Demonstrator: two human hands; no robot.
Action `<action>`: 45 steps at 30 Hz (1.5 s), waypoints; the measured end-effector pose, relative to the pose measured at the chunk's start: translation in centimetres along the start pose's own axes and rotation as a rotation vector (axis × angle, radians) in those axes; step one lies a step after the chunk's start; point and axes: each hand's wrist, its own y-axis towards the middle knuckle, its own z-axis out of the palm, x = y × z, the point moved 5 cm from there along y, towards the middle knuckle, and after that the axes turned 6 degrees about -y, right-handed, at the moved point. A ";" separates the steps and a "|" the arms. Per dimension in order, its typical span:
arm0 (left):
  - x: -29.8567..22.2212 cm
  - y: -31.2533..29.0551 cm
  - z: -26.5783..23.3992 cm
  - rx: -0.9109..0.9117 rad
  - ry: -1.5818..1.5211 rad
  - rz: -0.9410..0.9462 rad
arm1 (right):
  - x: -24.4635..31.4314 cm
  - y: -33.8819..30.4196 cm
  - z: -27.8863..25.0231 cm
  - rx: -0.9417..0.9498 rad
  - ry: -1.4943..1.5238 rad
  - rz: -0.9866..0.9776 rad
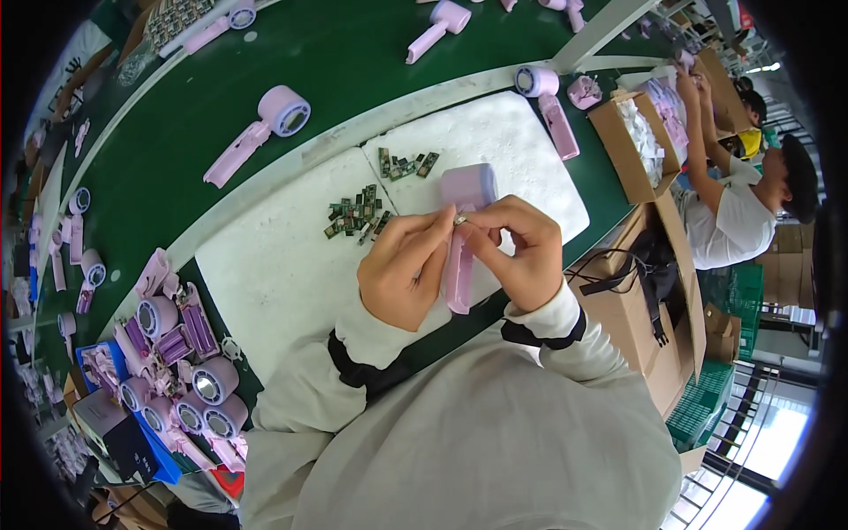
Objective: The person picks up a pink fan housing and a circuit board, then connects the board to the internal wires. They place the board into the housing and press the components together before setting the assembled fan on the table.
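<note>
My left hand (405, 269) and my right hand (528, 252) meet fingertip to fingertip, both closed in a pinch. Between them shows a small silvery part (460, 219), too small to name. Right below, a pink handheld fan lies with its round lilac head (470, 184) pointing away and its open handle (458, 281) toward me; the fingers hide where the two join. White foam boards (274, 256) lie under it. Small green circuit boards form one pile (356, 210) left of the fan and a smaller group (408, 164) farther back.
At left, many fan heads and handle shells (181, 371) are heaped beside a blue tray (163, 455). More fans (284, 110) lie on the green belt (353, 53) behind a pale rail. To the right stand cardboard boxes (625, 146), and a co-worker (733, 208) reaches forward.
</note>
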 end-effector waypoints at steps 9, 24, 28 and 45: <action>0.8 -0.3 -0.1 -0.001 -0.138 -0.048 | 0.6 0.8 -0.4 0.060 -0.095 -0.043; -0.3 -1.3 0.2 -0.080 0.106 0.087 | 1.6 -0.1 0.8 -0.018 -0.098 -0.003; -0.2 -0.3 0.0 -0.024 0.079 0.086 | 1.1 1.5 -0.7 0.063 -0.137 -0.029; 4.9 -1.3 0.5 0.039 0.546 0.006 | -7.5 40.7 -3.6 0.272 -0.483 -0.187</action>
